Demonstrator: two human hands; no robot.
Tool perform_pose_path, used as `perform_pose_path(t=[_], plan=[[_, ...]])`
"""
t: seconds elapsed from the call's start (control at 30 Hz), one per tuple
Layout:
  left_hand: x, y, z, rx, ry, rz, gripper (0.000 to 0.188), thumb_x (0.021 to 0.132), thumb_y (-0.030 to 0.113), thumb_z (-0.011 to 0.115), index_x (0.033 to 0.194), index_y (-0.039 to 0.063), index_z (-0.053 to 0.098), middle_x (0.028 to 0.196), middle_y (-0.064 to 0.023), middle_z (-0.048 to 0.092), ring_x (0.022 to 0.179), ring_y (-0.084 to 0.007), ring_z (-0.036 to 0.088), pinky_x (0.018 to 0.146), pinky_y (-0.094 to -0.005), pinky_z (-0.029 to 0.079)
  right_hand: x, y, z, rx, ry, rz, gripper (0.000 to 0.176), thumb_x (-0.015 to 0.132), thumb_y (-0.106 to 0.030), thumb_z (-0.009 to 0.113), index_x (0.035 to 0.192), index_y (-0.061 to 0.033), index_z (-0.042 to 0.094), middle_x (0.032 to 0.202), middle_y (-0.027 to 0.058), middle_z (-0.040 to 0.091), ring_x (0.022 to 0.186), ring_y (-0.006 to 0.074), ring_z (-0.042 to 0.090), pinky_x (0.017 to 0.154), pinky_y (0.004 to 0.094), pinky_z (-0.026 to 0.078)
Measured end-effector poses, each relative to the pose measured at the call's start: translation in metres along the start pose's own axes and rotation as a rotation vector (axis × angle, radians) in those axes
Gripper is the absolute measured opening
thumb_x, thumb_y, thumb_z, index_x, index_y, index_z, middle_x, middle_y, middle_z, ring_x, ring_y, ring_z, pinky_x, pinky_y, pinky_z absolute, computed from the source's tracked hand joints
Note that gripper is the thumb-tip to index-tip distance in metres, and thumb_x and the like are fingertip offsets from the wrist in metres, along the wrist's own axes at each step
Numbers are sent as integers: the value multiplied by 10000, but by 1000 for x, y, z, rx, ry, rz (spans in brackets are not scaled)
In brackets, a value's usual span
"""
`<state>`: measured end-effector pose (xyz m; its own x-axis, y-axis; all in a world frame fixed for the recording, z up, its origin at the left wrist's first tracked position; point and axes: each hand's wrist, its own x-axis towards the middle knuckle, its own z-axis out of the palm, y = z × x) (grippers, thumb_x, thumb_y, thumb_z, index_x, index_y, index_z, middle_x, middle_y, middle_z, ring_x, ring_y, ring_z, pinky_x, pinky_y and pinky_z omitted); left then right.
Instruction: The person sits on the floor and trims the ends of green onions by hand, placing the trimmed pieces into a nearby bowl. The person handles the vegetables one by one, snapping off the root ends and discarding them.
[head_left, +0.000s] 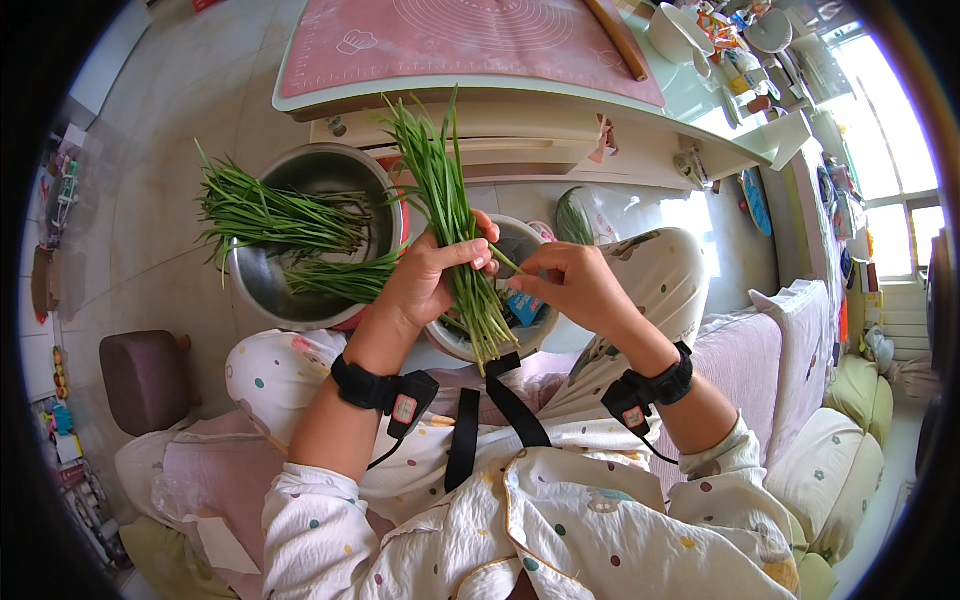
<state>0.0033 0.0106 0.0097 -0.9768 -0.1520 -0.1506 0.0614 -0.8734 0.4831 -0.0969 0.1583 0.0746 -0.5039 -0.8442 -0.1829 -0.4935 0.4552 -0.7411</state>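
My left hand (431, 274) grips a bunch of green garlic chives (442, 176), leaves pointing away from me and pale stem ends towards my lap. Thumb and fingertips of my right hand (574, 281) pinch the end of a single chive stalk (508, 259) that sticks out sideways from the bunch. Below both hands stands a round bin (545, 334), partly covered by the bunch; a blue packet (525, 307) lies inside it. To the left, a stainless steel basin (300, 169) holds more chives (289, 217), some hanging over its rim.
Beyond the basin is a table with a pink pastry mat (480, 45) and a wooden rolling pin (619, 41). A plastic bag (600, 214) with greens lies on the floor past my right knee. A brown stool (146, 382) stands at left; sofa cushions (739, 360) lie at right.
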Motion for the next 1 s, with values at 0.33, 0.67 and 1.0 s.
perform_pose_path(t=[0.33,0.67,1.0], plan=[[1,1,-3,-123,-111,21,257,767,52,560,1010,44,479,938,-59,447,620,-43,418,689,-231,381,1,15,13,537,-192,143,248,811,-194,560,853,50,572,650,46,563,597,91,498,573,236,411],[0,-6,23,82,19,220,194,785,43,541,974,52,501,1014,-59,461,806,-113,460,750,-263,390,7,-2,22,109,-97,6,467,621,-266,700,868,52,464,714,180,550,659,285,549,589,353,423],[-1,-23,57,177,142,297,189,791,144,571,951,51,529,1026,-38,516,947,-115,455,825,-268,338,-4,-4,9,169,26,-50,317,618,-114,593,864,32,457,715,173,519,653,298,517,614,348,422]])
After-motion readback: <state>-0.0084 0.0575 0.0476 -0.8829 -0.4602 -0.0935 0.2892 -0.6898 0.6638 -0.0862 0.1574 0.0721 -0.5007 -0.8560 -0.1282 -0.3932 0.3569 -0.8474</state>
